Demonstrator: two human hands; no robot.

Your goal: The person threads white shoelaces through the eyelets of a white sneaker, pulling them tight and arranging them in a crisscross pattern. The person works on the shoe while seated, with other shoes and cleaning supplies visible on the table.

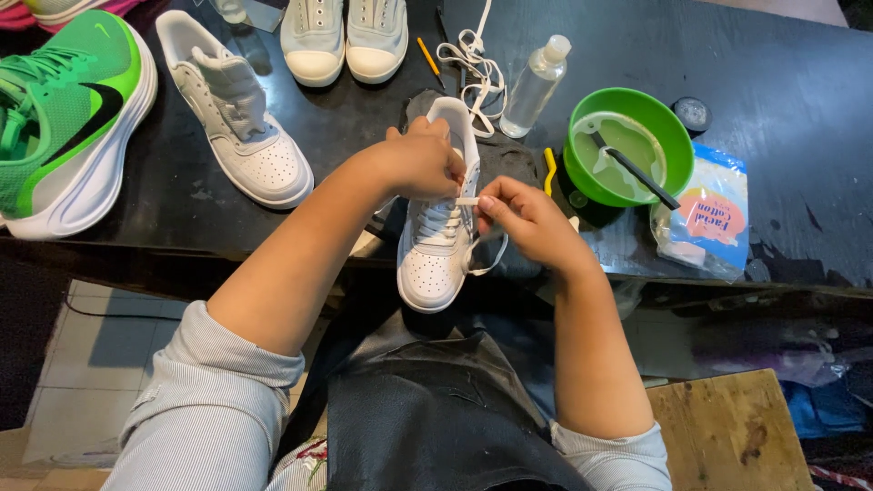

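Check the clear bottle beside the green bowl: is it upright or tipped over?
Tipped over. The clear bottle lies on its side on the black table, its white cap pointing away from the person, between the loose white lace and the green bowl.

The left hand (420, 162) hid the white shoe's (435, 259) upper eyelets. The green shoe (68, 118) was cut off at the left edge, the slip-ons (344, 41) at the top.

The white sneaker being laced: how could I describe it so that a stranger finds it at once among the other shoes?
On the dark table, look at the near edge, just left of the green bowl. There a white sneaker points toward the person, with the left hand and right hand pinching its lace. Unlike the other white shoes, it alone is laced and held.
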